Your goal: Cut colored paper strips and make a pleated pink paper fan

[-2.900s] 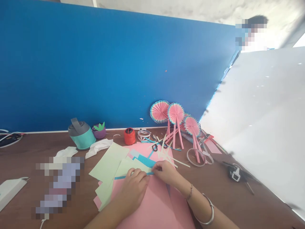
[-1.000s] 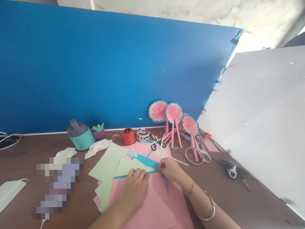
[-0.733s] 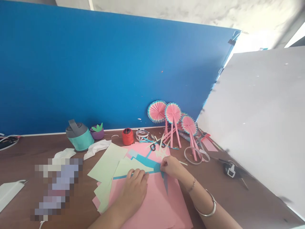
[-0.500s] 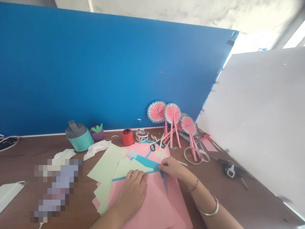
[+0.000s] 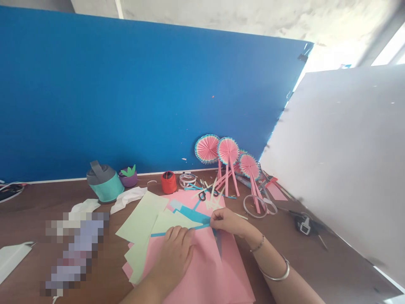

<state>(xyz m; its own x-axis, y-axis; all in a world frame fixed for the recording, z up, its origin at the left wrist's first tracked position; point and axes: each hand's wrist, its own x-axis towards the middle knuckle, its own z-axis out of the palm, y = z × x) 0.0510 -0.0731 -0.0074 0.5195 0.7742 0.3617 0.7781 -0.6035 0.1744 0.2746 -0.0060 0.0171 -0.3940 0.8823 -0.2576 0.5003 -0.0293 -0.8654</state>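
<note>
A pink paper sheet (image 5: 205,264) lies on a stack of coloured paper, with a narrow blue paper strip (image 5: 158,234) along its far edge. My left hand (image 5: 176,249) rests flat on this sheet, its fingertips near the strip. At the sheet's far right corner, my right hand (image 5: 225,220) pinches the edge with the blue strip; exactly what lies between the fingertips is partly hidden. Light green sheets (image 5: 141,213) fan out to the left underneath. A wider blue paper piece (image 5: 191,214) shows just beyond the strip.
Pink pleated paper fans (image 5: 228,150) lean by the blue panel (image 5: 142,93). Scissors (image 5: 202,195) lie among paper strips, near tape rolls (image 5: 187,180) and a red container (image 5: 168,182). A teal pot (image 5: 106,183) and crumpled tissue (image 5: 129,197) are at left; a tape measure (image 5: 304,226) is at right.
The pink sheet has shifted slightly right and now bulges near my left thumb. My left fingers have moved a little; my right hand keeps its pinch at the corner.
</note>
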